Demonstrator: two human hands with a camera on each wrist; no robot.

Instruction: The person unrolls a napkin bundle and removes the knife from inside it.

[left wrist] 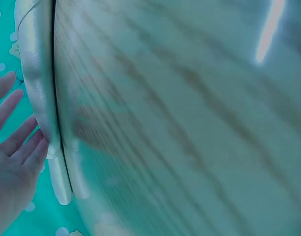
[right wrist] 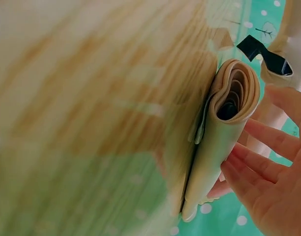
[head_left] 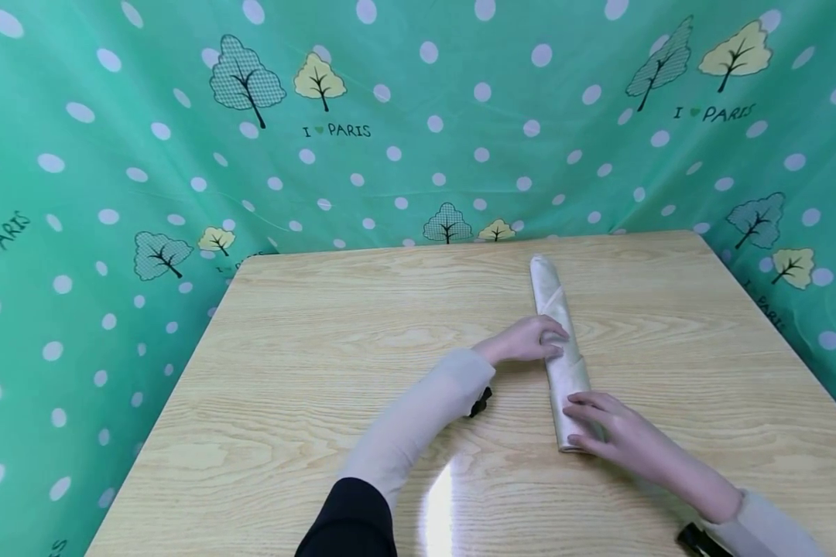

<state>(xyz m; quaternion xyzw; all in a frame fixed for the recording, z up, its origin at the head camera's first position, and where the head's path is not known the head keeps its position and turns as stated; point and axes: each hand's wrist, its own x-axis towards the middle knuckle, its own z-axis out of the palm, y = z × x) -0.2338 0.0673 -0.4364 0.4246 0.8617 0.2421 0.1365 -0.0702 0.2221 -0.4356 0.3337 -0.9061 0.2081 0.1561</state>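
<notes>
A long roll of pale, slightly shiny cloth (head_left: 570,379) lies on the table, running from near its far edge towards the person. My left hand (head_left: 525,339) touches the roll about midway along, its fingers lightly bent in the head view. Seen from the left wrist, fingertips of the left hand (left wrist: 17,147) meet the side of the cloth roll (left wrist: 37,64). At the near end, my right hand (head_left: 616,433) rests its spread fingers on the roll. The right wrist view shows coiled layers in the open end of the cloth roll (right wrist: 238,93), with the right hand (right wrist: 268,172) alongside.
The wood-grain table (head_left: 306,371) has a glossy top with a bright reflection near its front. A green dotted curtain (head_left: 390,139) printed with trees hangs behind it and along both sides.
</notes>
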